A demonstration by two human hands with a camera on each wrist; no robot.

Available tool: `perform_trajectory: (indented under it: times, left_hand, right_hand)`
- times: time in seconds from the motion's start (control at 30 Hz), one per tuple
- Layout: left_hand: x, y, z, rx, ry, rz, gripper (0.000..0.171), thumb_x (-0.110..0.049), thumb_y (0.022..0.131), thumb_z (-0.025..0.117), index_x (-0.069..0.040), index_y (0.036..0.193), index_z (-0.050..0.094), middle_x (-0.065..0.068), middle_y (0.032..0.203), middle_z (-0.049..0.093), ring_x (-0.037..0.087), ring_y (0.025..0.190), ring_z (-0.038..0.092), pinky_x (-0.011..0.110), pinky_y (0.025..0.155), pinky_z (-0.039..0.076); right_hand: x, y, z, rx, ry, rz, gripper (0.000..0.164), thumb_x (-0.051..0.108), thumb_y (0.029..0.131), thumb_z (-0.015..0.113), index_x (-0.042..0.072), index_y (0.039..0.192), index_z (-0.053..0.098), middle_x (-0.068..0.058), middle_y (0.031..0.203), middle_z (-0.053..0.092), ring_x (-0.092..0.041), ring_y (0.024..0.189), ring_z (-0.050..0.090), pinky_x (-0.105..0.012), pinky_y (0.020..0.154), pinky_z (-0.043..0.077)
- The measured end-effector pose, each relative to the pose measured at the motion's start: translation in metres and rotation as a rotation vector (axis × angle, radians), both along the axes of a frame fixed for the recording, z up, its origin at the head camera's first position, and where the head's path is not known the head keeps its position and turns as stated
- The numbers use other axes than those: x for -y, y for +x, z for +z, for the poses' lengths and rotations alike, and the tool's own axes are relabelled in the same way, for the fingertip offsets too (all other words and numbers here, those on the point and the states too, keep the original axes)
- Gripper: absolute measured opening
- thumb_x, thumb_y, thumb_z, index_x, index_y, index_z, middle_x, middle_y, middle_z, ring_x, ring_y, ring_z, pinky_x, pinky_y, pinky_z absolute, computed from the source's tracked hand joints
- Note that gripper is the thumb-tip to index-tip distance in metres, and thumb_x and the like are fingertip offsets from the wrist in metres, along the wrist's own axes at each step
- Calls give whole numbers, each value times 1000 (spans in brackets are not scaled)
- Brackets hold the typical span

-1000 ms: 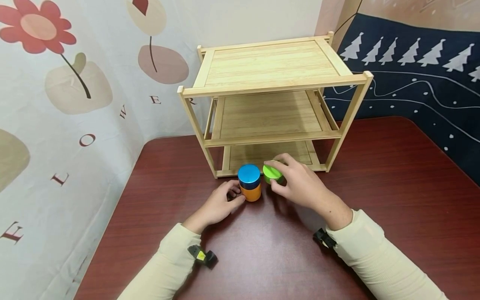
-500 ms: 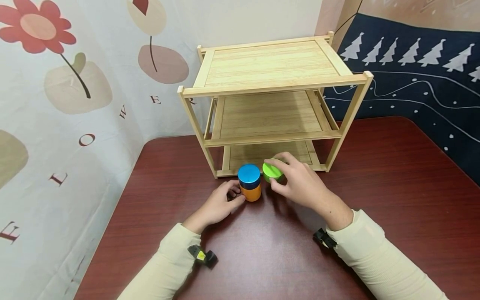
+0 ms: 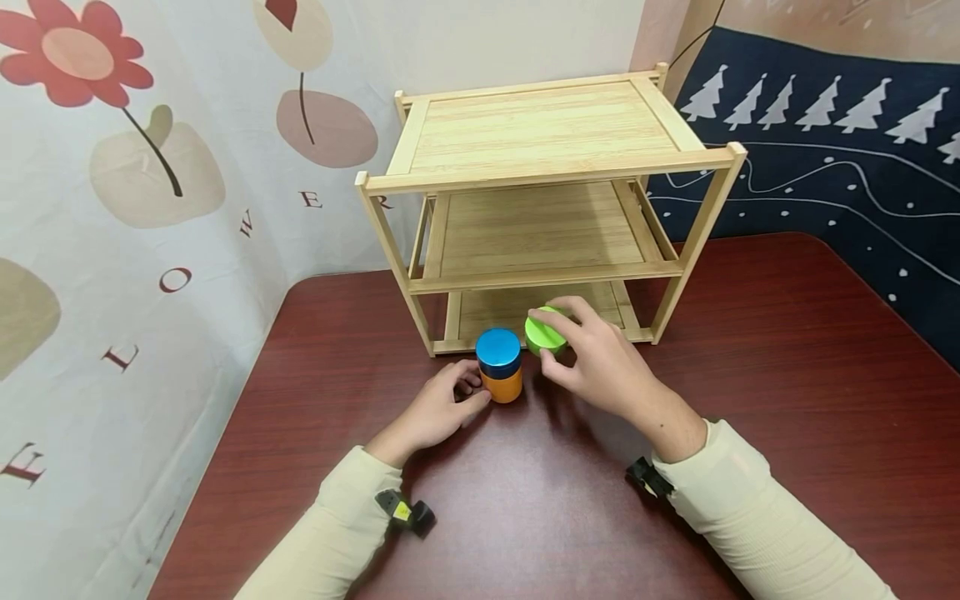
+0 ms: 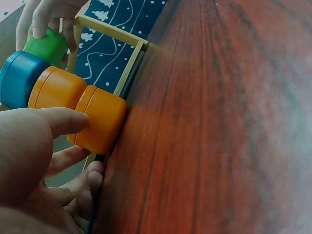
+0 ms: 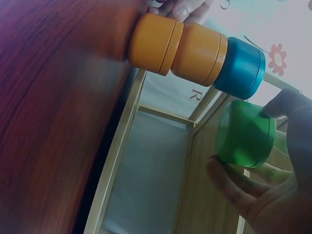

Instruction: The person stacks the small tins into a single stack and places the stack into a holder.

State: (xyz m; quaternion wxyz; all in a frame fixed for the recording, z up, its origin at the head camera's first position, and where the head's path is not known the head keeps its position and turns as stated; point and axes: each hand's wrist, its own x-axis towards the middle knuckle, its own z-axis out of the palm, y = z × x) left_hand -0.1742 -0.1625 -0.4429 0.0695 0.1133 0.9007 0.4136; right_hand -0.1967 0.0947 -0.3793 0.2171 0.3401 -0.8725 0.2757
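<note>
Small round lidded jars stand stacked on the table. The lower orange jar [image 4: 105, 124] is at the bottom, the upper orange jar [image 4: 58, 92] sits on it, and a blue jar [image 3: 498, 347] tops the stack. My left hand [image 3: 435, 408] holds the bottom jar, with the thumb on its near side; some fingers are hidden. A green jar [image 3: 544, 331] is pinched between thumb and fingers of my right hand [image 3: 600, 354]. In the right wrist view, the green jar [image 5: 246, 134] hangs off the table, beside and slightly above the blue jar.
Just behind the stack stands a three-tier wooden shelf [image 3: 547, 271] on the dark red table [image 3: 495, 517]. Printed cloths cover the left wall [image 3: 187, 250] and the right wall [image 3: 825, 150]. A small camera is strapped to each wrist.
My right hand has raised the green jar a little, so it sits higher beside the blue jar. The left hand and the stack have stayed in place.
</note>
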Motion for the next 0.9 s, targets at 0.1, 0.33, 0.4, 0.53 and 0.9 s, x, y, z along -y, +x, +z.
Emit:
perform_trajectory:
  times: [0.1,0.33,0.4,0.53,0.9]
  left_hand:
    - [0,0,0,1,3,1,46,-21,95,67,-5,136,55,10,115,64,23,103,60,39,93,49]
    - [1,0,-1,-13,9,3,44,-20,95,67,-4,135,56,11,114,64,23,102,60,40,92,50]
    - [1,0,-1,-8,9,3,45,-20,95,67,-4,136,55,11,114,64,23,103,60,40,93,49]
    - [1,0,0,4,7,1,46,-21,95,67,-5,137,55,11,116,64,23,104,60,39,93,49]
    - [1,1,0,-2,13,-3,44,-21,95,67,-7,135,56,10,114,64,23,103,60,39,93,49]
  right_hand:
    - [0,0,0,-31,-34,7,47,15,85,69,14,131,64,-14,127,58,-21,67,59,-30,60,49]
    - [1,0,3,-84,-79,25,45,17,86,71,14,130,64,-14,126,58,-25,72,64,-32,63,51]
    - [1,1,3,-99,-93,32,45,17,86,73,13,129,65,-14,125,58,-26,74,65,-33,64,52]
    - [2,1,4,-119,-119,40,45,16,84,75,11,128,66,-15,125,59,-26,80,67,-37,67,55]
    - [5,4,5,-140,-144,51,45,18,83,80,9,126,67,-15,126,61,-28,100,68,-42,81,57]
